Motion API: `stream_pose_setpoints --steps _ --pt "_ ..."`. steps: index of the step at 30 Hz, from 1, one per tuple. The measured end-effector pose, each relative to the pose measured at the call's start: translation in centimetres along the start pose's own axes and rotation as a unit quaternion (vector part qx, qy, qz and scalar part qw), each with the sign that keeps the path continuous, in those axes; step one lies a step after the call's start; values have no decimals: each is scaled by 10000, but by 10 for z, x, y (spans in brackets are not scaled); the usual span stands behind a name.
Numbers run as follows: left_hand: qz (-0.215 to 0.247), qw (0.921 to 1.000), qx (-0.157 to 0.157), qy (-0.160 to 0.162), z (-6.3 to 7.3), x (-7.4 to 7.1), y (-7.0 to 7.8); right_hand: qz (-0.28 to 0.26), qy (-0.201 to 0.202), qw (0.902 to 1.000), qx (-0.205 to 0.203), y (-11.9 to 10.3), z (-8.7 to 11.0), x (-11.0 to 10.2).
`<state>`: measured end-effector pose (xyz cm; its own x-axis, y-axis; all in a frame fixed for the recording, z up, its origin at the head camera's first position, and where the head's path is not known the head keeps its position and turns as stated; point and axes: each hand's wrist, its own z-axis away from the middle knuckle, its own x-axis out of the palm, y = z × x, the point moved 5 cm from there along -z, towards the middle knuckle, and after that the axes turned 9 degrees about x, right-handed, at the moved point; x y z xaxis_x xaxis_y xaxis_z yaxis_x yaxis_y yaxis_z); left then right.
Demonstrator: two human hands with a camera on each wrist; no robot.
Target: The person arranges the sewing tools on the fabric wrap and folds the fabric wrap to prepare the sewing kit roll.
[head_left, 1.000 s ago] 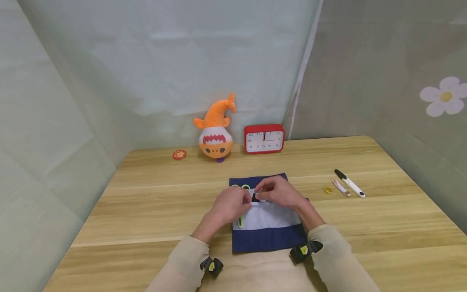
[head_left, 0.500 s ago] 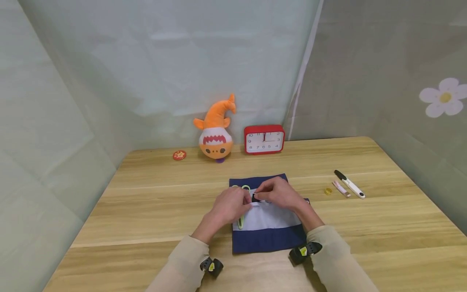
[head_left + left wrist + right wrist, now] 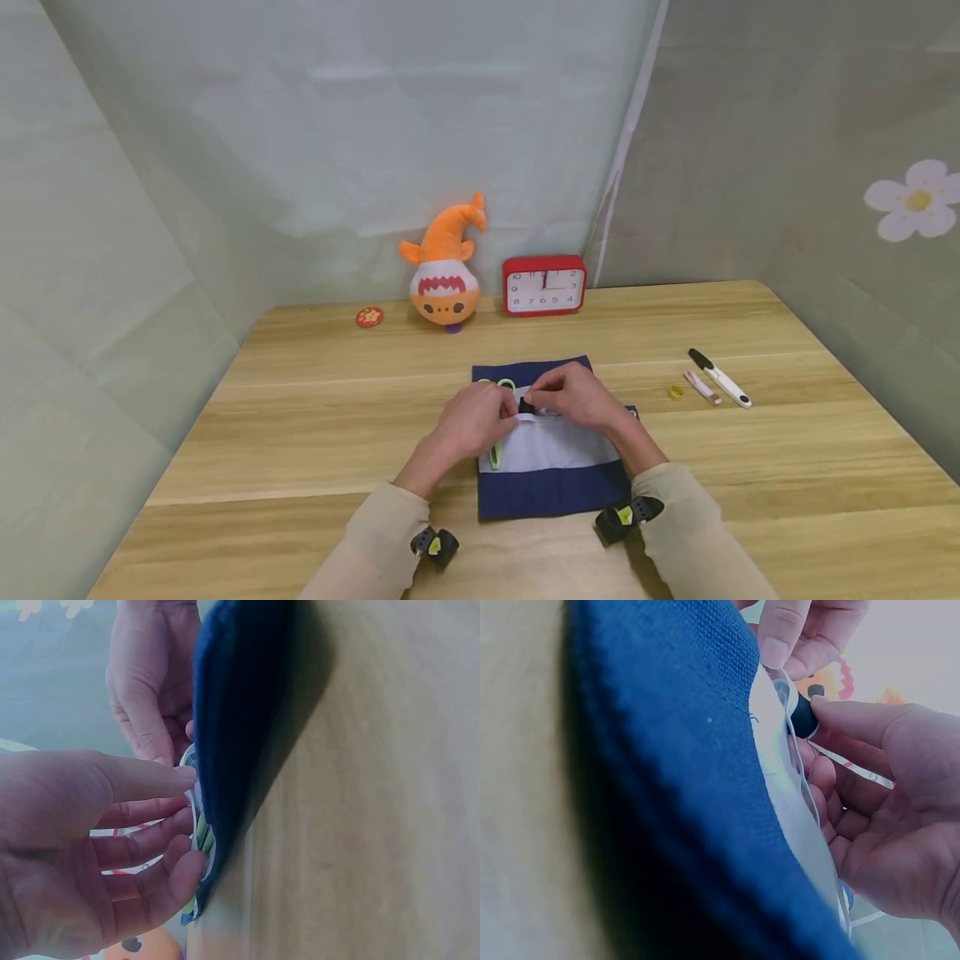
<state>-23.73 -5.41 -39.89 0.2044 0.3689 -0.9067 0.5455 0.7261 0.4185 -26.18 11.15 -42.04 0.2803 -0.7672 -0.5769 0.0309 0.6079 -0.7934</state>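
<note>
A navy cloth organizer (image 3: pixel 551 493) with a pale grey pocket (image 3: pixel 566 447) lies spread on the table. My left hand (image 3: pixel 471 418) pinches the pocket's upper edge between thumb and fingers. Held between the thumb and fingers of my right hand (image 3: pixel 579 395) is a small spool of black thread (image 3: pixel 803 718), at the pocket's mouth. In the right wrist view, a thin white edge runs beside the spool. Light green scissors (image 3: pixel 495 455) sit in the pocket's left part, their handle loops partly hidden behind my left hand.
To the right lie a black-and-white pen-shaped tool (image 3: pixel 720 379), a small pink-and-white item (image 3: pixel 702 387) and a yellow ring (image 3: pixel 675 392). At the back stand an orange plush shark (image 3: pixel 444 275) and a red clock (image 3: pixel 543 285), with a red disc (image 3: pixel 369 317) further left.
Both hands stay almost in place. The spool's pale end, visible earlier above the pocket edge, shows less now, and the right fingertips have shifted very slightly.
</note>
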Motion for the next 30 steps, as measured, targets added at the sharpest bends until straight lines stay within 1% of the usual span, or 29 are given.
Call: stream_pose_setpoints --steps 5,8,12,16,23,30 --pt "-31 10000 76 24 0 0 1 135 -55 9999 -19 0 0 1" --pt "-38 10000 83 13 0 0 1 252 -130 9995 -99 -1 0 1" --pt "-32 10000 51 -17 1 1 1 405 -365 9982 -247 -2 1 3" --pt "-31 10000 7 -60 1 3 0 552 -612 9963 -249 -3 1 6" --pt "-35 10000 -9 -61 0 3 -1 857 -504 9948 -211 -5 1 10" --pt "-147 9998 25 -103 0 3 -1 848 -486 9948 -273 -7 2 9"
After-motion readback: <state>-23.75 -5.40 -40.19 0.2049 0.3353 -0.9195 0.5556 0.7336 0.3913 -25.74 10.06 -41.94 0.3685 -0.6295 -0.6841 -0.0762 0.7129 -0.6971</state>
